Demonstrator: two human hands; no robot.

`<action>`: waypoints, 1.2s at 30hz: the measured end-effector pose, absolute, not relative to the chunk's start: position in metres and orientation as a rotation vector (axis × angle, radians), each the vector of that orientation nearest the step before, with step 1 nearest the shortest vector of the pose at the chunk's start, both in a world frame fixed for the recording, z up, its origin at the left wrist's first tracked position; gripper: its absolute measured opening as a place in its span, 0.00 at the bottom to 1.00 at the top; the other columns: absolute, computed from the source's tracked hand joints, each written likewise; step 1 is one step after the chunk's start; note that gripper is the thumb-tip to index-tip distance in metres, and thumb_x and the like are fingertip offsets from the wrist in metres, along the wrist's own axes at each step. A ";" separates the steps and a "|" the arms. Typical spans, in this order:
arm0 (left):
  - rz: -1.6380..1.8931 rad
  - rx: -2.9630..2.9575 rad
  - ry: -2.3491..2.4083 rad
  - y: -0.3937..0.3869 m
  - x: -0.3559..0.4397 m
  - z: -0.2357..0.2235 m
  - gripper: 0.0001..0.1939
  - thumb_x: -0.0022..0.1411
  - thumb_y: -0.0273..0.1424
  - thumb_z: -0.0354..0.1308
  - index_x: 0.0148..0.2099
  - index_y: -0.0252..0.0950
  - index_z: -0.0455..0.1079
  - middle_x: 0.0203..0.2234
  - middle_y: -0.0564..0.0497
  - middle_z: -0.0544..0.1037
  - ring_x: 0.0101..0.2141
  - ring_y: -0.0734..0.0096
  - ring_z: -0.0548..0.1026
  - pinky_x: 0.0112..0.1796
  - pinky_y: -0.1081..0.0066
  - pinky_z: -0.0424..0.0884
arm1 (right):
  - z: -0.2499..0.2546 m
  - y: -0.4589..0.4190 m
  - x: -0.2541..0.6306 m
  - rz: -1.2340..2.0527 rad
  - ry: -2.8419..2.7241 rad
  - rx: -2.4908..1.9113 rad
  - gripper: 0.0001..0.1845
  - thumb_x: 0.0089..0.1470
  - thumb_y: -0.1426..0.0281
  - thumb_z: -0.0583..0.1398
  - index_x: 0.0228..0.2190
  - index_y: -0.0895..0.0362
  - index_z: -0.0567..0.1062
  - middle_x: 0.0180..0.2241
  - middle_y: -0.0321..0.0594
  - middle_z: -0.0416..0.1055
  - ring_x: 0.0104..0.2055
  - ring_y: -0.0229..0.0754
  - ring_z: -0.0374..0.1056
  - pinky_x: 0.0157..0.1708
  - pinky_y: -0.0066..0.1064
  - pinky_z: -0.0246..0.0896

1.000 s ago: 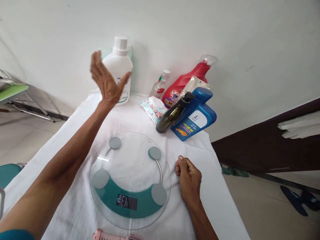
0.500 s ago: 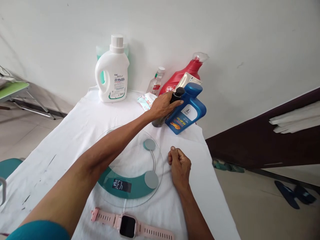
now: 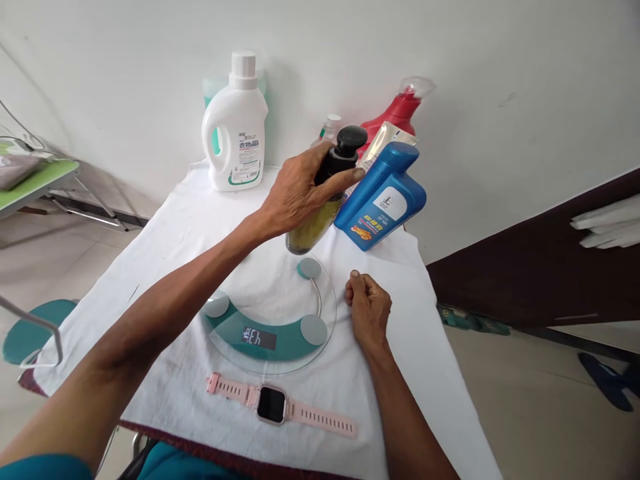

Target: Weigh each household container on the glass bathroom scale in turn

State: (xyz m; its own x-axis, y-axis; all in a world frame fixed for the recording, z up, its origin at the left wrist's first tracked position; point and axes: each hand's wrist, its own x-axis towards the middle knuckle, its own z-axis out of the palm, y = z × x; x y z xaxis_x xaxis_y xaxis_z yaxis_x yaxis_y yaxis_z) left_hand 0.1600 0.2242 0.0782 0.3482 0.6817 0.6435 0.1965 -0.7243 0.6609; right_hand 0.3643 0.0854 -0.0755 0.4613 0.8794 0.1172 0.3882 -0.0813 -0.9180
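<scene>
The pump bottle (image 3: 313, 230), tilted near the glass scale's (image 3: 283, 343) far edge, is held by the left hand (image 3: 300, 190) around its upper part, a firm grip clear of the pump head (image 3: 352, 139) being advised, while the right hand (image 3: 370, 308) is fisted beside the scale.

Bright, soft, even indoor light; source outside frame. Soft shadow on wall (image 3: 460, 47) right of white bottle (image 3: 240, 127), upper left of center, suggesting light from left. White tabletop (image 3: 425, 360) very pale, folds faint. Dimmer at right: dark panel (image 3: 525, 280) nearly featureless, slippers (image 3: 605, 383) murky at lower right. Faint sheen on pump bottle (image 3: 317, 227). Digits on scale display (image 3: 259, 337) bright, legible. Little motion blur; fine label print smeared. Wide-angle stretch toward edges, left forearm (image 3: 165, 313) looming at lower left.
</scene>
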 end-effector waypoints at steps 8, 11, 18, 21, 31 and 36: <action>1.264 2.147 0.833 0.159 0.111 0.066 0.23 0.74 0.54 0.63 0.40 0.39 0.74 0.34 0.50 0.80 0.36 0.64 0.78 0.36 0.64 0.73 | -0.077 0.086 0.363 0.576 -1.097 -1.695 0.36 0.61 0.34 0.59 0.23 0.53 0.71 0.20 0.33 0.65 0.24 0.37 0.59 0.27 0.33 0.54; 1.230 2.156 0.869 0.150 0.104 0.063 0.22 0.74 0.53 0.63 0.40 0.38 0.73 0.35 0.49 0.81 0.37 0.64 0.78 0.36 0.65 0.73 | -0.077 0.086 0.362 0.575 -1.090 -1.694 0.36 0.61 0.34 0.59 0.22 0.53 0.70 0.20 0.33 0.65 0.23 0.37 0.59 0.27 0.33 0.55; 1.215 2.180 0.899 0.142 0.100 0.058 0.17 0.74 0.47 0.64 0.40 0.39 0.73 0.35 0.49 0.82 0.36 0.65 0.78 0.36 0.65 0.71 | -0.076 0.085 0.361 0.573 -1.091 -1.684 0.36 0.61 0.35 0.60 0.22 0.53 0.70 0.20 0.33 0.65 0.23 0.37 0.59 0.27 0.33 0.56; 1.222 2.198 0.905 0.143 0.100 0.056 0.18 0.73 0.47 0.66 0.39 0.39 0.73 0.35 0.50 0.82 0.35 0.66 0.77 0.36 0.65 0.71 | -0.076 0.085 0.360 0.575 -1.089 -1.685 0.34 0.62 0.38 0.61 0.22 0.53 0.70 0.20 0.33 0.65 0.23 0.36 0.59 0.27 0.33 0.55; 1.280 2.094 0.733 0.143 0.081 0.054 0.22 0.72 0.55 0.63 0.48 0.42 0.78 0.48 0.48 0.84 0.47 0.61 0.82 0.48 0.62 0.78 | -0.077 0.084 0.361 0.547 -1.114 -1.678 0.34 0.64 0.38 0.60 0.22 0.53 0.70 0.20 0.34 0.65 0.24 0.37 0.60 0.27 0.33 0.57; 1.469 1.793 1.149 0.173 0.042 0.004 0.26 0.77 0.56 0.53 0.39 0.41 0.75 0.32 0.49 0.80 0.33 0.67 0.79 0.37 0.64 0.76 | -0.081 0.085 0.363 0.537 -1.112 -1.677 0.33 0.65 0.39 0.61 0.22 0.53 0.71 0.20 0.34 0.66 0.24 0.37 0.60 0.28 0.33 0.56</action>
State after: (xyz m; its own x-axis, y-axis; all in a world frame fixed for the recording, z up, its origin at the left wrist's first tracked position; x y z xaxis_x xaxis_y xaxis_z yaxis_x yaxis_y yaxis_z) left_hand 0.0424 0.1733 0.0036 0.0387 0.8685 0.4942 0.2705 -0.4852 0.8315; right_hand 0.3630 0.0852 -0.0812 0.4764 0.8652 0.1563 0.4155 -0.0649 -0.9073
